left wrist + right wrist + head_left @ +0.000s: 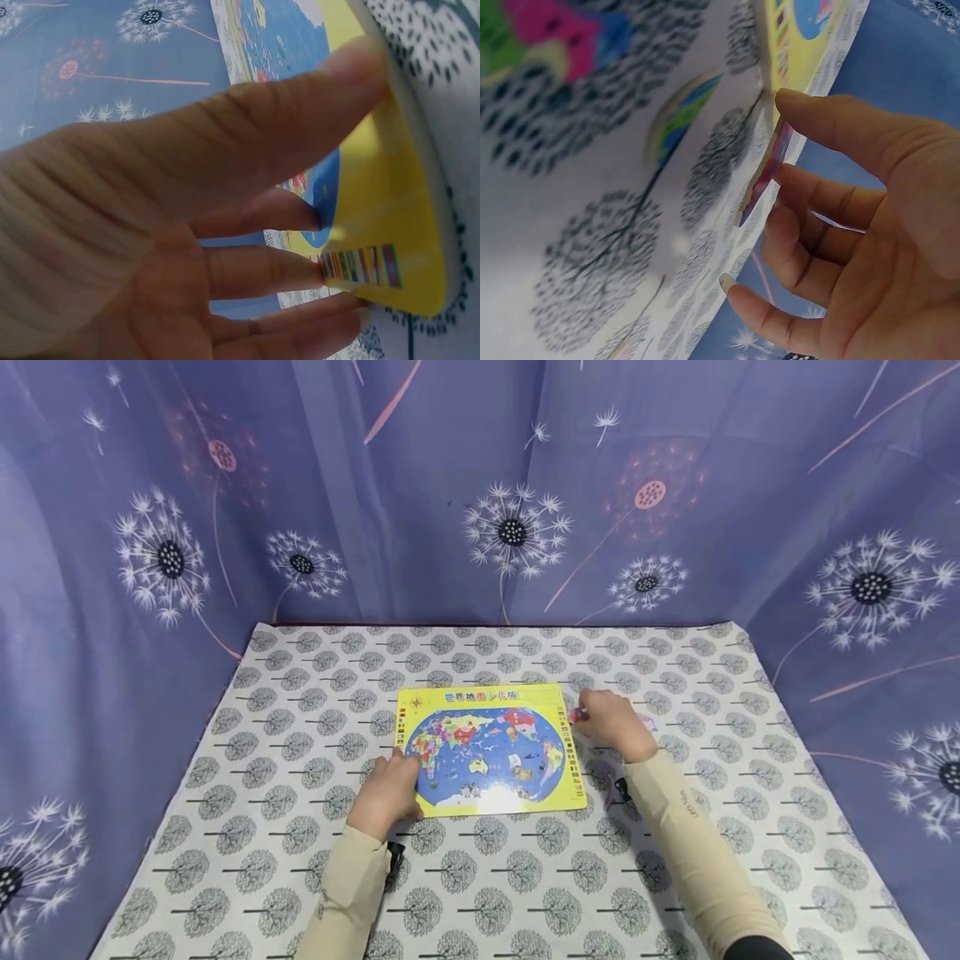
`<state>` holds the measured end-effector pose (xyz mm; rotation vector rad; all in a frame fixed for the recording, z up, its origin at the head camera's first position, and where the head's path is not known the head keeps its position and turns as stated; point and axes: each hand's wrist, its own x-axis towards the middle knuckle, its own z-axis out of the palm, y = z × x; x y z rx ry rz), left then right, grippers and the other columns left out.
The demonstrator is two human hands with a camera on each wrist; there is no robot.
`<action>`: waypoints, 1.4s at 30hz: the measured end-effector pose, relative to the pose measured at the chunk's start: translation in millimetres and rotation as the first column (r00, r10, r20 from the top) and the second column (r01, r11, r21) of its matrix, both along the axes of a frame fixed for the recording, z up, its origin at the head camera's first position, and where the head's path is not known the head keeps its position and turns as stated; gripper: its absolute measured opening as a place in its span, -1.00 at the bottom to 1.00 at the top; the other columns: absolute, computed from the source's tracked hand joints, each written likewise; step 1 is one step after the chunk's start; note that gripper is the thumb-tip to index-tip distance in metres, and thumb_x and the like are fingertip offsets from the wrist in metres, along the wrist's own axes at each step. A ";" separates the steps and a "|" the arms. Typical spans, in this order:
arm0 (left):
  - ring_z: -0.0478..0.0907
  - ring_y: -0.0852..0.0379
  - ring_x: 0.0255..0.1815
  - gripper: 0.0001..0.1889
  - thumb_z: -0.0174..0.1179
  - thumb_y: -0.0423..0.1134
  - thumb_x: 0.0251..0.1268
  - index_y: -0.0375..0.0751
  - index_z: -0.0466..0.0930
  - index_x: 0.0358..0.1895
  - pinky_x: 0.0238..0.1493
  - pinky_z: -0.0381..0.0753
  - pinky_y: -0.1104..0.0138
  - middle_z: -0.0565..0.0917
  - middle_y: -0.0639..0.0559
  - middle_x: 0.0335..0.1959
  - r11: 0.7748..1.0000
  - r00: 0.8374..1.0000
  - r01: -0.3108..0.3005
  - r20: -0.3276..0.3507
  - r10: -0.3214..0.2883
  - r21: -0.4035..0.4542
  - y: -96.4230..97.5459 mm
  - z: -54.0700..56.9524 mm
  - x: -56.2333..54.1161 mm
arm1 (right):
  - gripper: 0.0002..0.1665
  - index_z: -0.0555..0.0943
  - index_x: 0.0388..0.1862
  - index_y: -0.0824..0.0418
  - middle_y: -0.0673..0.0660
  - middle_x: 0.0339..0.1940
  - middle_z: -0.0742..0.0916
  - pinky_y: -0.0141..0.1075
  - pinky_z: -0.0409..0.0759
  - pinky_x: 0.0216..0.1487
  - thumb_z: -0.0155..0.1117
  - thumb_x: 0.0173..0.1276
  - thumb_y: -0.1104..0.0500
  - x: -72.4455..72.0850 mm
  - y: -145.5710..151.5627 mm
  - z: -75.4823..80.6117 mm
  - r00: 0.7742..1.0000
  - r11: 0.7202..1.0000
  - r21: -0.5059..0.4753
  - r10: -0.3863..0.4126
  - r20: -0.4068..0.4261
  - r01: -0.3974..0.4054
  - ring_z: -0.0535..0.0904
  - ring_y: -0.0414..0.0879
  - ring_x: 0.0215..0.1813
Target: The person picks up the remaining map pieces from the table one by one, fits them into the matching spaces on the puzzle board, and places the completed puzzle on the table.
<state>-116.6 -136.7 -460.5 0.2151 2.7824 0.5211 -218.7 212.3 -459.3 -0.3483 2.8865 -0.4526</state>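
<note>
A yellow-bordered world map puzzle board (491, 760) lies flat on the patterned cloth, in the middle of the head view. My left hand (386, 791) is at its lower left corner. In the left wrist view the nearly straight fingers (262, 270) touch the side with the flag strip, while the thumb (300, 112) rests near the bottom edge. Just off the board's right side, my right hand (611, 722) pinches a thin puzzle piece (765, 176) between thumb and forefinger. Pink and purple show on that piece, which is seen nearly edge-on.
A blue and green piece (686, 116) lies on the cloth near the right hand. Another colourful piece (562, 37) shows at the corner of the right wrist view. Behind the table hangs a purple curtain (420, 527) with dandelion prints.
</note>
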 end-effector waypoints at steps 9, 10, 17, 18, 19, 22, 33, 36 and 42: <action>0.48 -0.24 -0.27 -0.40 0.72 -0.33 -0.43 -0.37 0.65 -0.17 -0.20 0.62 -0.06 0.58 -0.45 -0.06 1.000 1.000 0.019 -0.021 -0.020 -0.006 -0.5 -0.8 2.3 | -0.78 0.57 -0.34 0.20 0.09 -0.39 0.67 -0.03 0.61 -0.15 0.48 0.24 0.17 -0.3 -17.0 6.2 0.998 0.998 0.033 0.046 -0.034 -0.045 0.59 0.02 -0.32; 0.48 -0.24 -0.27 -0.40 0.72 -0.33 -0.44 -0.37 0.65 -0.16 -0.20 0.62 -0.06 0.58 -0.43 -0.08 1.000 1.000 0.021 -0.021 -0.021 -0.009 -0.4 -0.7 2.1 | -0.77 0.57 -0.35 0.19 0.08 -0.41 0.66 -0.04 0.61 -0.16 0.48 0.25 0.16 -0.3 -18.8 6.7 0.998 0.998 0.031 0.048 -0.036 -0.047 0.58 0.00 -0.33; 0.48 -0.25 -0.26 -0.38 0.73 -0.31 -0.45 -0.37 0.66 -0.15 -0.21 0.61 -0.03 0.58 -0.40 -0.12 0.999 0.999 0.033 -0.020 -0.033 -0.019 -1.1 0.0 0.3 | -0.78 0.59 -0.34 0.20 0.06 -0.41 0.67 -0.10 0.64 -0.20 0.50 0.24 0.18 -4.0 -33.9 8.5 0.996 0.997 0.001 0.076 -0.052 -0.076 0.58 -0.03 -0.34; 0.48 -0.24 -0.27 -0.39 0.73 -0.31 -0.45 -0.37 0.66 -0.16 -0.22 0.60 -0.02 0.58 -0.39 -0.13 0.999 0.999 0.032 -0.020 -0.032 -0.020 -1.4 0.0 0.0 | -0.78 0.60 -0.34 0.21 0.06 -0.41 0.67 -0.11 0.64 -0.20 0.51 0.23 0.18 -4.8 -36.4 8.7 0.995 0.997 0.001 0.082 -0.058 -0.082 0.57 -0.03 -0.34; 0.48 -0.24 -0.27 -0.39 0.73 -0.31 -0.45 -0.36 0.66 -0.16 -0.22 0.60 -0.02 0.58 -0.39 -0.13 0.999 0.999 0.030 -0.020 -0.030 -0.023 -1.7 -0.4 -0.1 | -0.77 0.60 -0.34 0.22 0.06 -0.41 0.67 -0.12 0.63 -0.20 0.52 0.21 0.18 -5.5 -39.1 9.3 0.994 0.996 0.003 0.089 -0.061 -0.089 0.56 -0.03 -0.35; 0.48 -0.24 -0.27 -0.40 0.73 -0.31 -0.43 -0.34 0.66 -0.17 -0.23 0.60 -0.02 0.58 -0.38 -0.14 0.999 0.999 0.026 -0.019 -0.026 -0.025 -2.8 -1.3 -0.7 | -0.76 0.62 -0.33 0.24 0.07 -0.42 0.67 -0.12 0.63 -0.20 0.54 0.19 0.19 -8.6 -46.9 10.4 0.991 0.993 0.018 0.117 -0.069 -0.116 0.56 -0.03 -0.36; 0.50 -0.25 -0.26 -0.39 0.75 -0.29 -0.45 -0.32 0.68 -0.15 -0.26 0.61 -0.02 0.59 -0.40 -0.10 0.999 0.999 0.026 -0.035 -0.027 -0.018 -3.3 -4.3 -0.5 | -0.73 0.57 -0.41 0.22 0.03 -0.48 0.62 -0.13 0.58 -0.28 0.55 0.17 0.18 -13.3 -75.3 6.7 0.980 0.983 0.034 0.185 -0.067 -0.183 0.52 -0.05 -0.41; 0.50 -0.25 -0.25 -0.40 0.75 -0.29 -0.45 -0.32 0.67 -0.18 -0.26 0.62 -0.02 0.59 -0.42 -0.06 0.999 0.999 0.024 -0.030 -0.025 -0.026 -3.5 -3.8 -1.0 | -0.70 0.54 -0.43 0.20 0.03 -0.50 0.59 -0.17 0.55 -0.34 0.55 0.17 0.17 -13.9 -82.4 4.8 0.981 0.981 0.036 0.190 -0.044 -0.188 0.48 -0.06 -0.42; 0.52 -0.25 -0.23 -0.48 0.74 -0.30 -0.43 -0.29 0.65 -0.28 -0.20 0.63 -0.04 0.57 -0.51 0.07 0.999 0.999 0.029 -0.024 -0.030 -0.028 -2.4 -2.5 -1.2 | -0.71 0.54 -0.44 0.19 0.03 -0.50 0.59 -0.22 0.54 -0.39 0.54 0.17 0.19 -15.9 -89.4 3.3 0.985 0.985 0.033 0.170 -0.004 -0.169 0.48 -0.08 -0.45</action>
